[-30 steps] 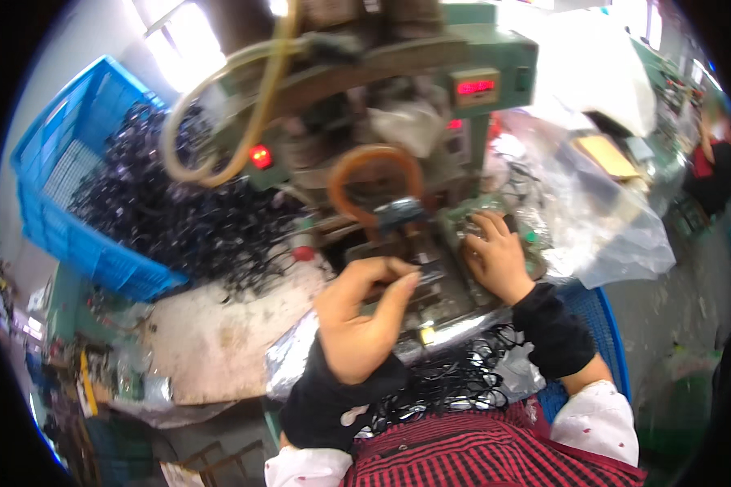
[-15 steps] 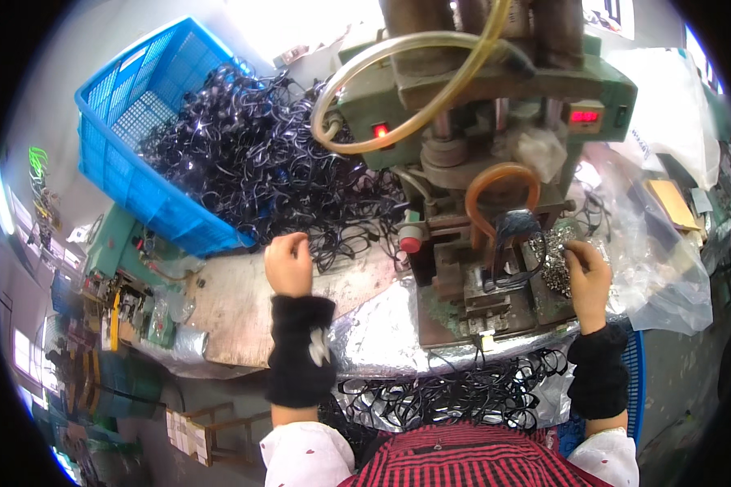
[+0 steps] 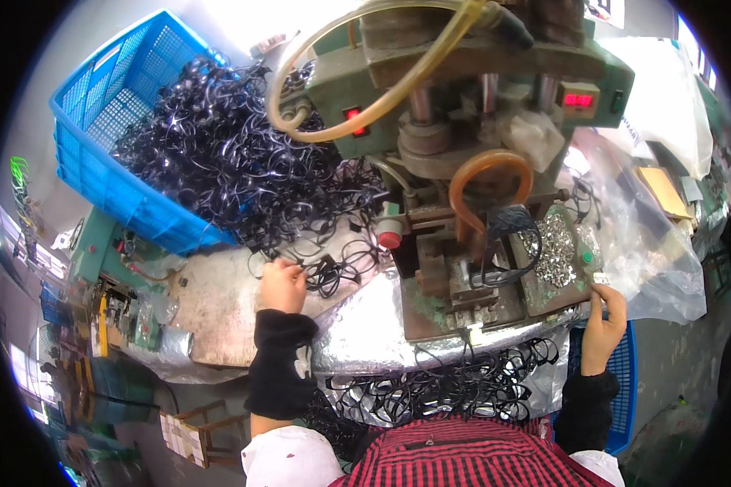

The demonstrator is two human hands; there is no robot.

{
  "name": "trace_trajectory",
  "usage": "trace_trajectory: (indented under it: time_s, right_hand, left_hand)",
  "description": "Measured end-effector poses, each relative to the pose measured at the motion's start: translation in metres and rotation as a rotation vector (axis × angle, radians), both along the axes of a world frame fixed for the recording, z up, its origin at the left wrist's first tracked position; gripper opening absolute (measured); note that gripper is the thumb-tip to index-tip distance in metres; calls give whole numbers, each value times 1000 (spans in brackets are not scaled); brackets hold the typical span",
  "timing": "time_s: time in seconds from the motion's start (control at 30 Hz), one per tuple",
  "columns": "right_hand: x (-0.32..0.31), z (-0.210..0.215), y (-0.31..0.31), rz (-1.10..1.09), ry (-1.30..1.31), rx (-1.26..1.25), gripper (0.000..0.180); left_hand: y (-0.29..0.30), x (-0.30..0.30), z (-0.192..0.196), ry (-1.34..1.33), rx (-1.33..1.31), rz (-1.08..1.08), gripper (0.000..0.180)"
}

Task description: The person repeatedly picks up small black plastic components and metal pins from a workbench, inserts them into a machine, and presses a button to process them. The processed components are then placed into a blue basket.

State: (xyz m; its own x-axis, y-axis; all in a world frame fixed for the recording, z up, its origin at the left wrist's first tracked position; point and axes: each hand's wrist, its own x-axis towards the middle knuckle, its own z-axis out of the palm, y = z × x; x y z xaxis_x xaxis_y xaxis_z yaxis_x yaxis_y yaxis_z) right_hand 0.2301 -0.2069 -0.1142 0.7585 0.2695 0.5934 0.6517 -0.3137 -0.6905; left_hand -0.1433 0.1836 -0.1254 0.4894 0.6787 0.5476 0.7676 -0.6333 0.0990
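Your bench is a crowded factory station: a worn green bench press (image 3: 463, 162) stands in front of you, its foil-wrapped front edge (image 3: 365, 333) nearest your lap. The black looped cords (image 3: 325, 272) your left hand (image 3: 283, 286) pinches lie at the foot of the big tangle spilling from the blue plastic crate (image 3: 97, 154), strands trailing right toward the press with no clear long axis; one black loop (image 3: 508, 235) already sits on the press bed. Most of the heap looks unprocessed, with finished loops seemingly gathered in your lap (image 3: 447, 390), while your right hand (image 3: 603, 325), well apart, curls at the tray of small silver metal pieces (image 3: 556, 252) — whether it holds one, you cannot tell.
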Motion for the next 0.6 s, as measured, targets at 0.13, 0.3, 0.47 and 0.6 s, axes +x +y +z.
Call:
trace_trajectory:
  time_s: [0.13,0.3,0.47,0.6]
  right_hand:
    - [-25,52,47,334,108,44,14]
    - [-26,71,119,614,24,133,22]
    - [-59,61,124,732,651,346,36]
    - [-54,63,124,783,797,442,47]
  left_hand:
    - [-2,15,38,-361,-56,80,16]
    - [-39,56,23,-1035,-693,-133,16]
    - [-110,76,3,-1240,-808,-266,12]
    - [-139,112,80,-1328,-624,-571,10]
